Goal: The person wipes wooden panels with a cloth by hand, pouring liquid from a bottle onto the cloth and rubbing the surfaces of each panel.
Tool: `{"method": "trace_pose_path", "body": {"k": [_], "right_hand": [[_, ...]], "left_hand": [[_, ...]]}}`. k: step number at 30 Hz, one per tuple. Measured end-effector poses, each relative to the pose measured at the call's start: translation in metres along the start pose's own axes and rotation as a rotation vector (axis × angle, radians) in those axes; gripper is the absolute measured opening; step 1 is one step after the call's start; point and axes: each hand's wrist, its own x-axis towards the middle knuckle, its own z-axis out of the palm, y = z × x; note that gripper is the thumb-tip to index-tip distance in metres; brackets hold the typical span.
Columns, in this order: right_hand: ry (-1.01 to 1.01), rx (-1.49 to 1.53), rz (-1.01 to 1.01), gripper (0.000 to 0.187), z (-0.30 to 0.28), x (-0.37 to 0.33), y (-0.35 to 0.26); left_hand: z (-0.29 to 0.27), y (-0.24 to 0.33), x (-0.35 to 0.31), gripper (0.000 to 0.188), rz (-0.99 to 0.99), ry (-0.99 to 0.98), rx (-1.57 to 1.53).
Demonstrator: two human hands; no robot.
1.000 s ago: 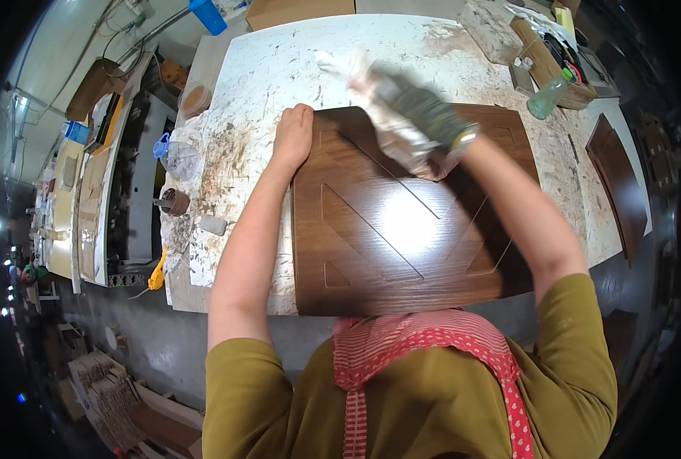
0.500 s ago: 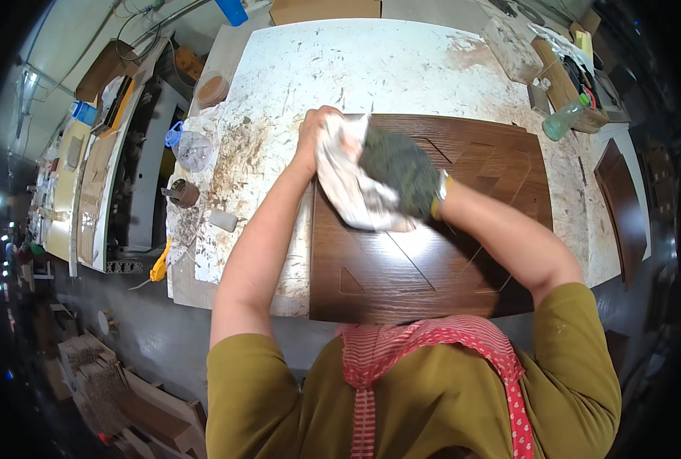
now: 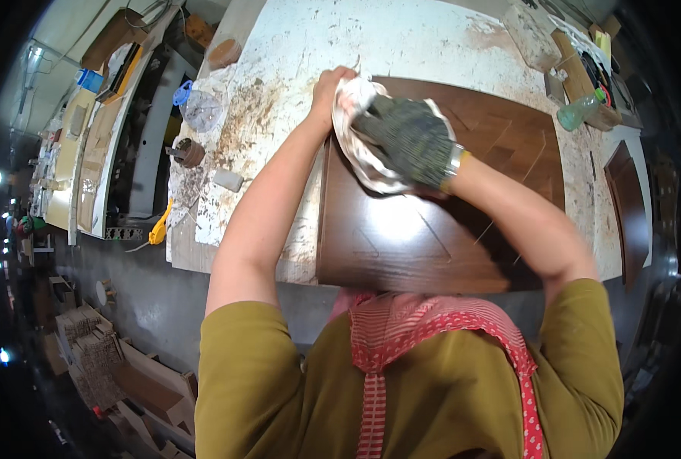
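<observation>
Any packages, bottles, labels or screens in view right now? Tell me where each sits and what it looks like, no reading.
Green bottle: lying at the bench's far right edge, translucent green, pale cap.
Clear plastic cup: far left of the bench, round, see-through.
Blue box: on the shelf unit far left, small, bright blue.
Brown round tub: left bench edge, dark, stained.
No screens or readable signs visible.

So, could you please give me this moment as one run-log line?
left hand: on panel corner | right hand: gloved, pressing cloth | dark wood panel: flat on workbench
</observation>
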Motion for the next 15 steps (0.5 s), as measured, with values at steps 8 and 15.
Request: {"method": "trace_pose_path", "body": {"k": [8,15], "right_hand": [[-0.275,0.65,0.211,0.036,-0.063,-0.041,0.019],[0.018,0.026,0.048,0.049,-0.005,-0.063,-0.077]], "left_hand": [[-0.005,0.041,-0.006,0.034,-0.222,0.028,-0.002],[-0.002,0.046,0.005,0.034,-0.192,-0.012,0.035]]}}
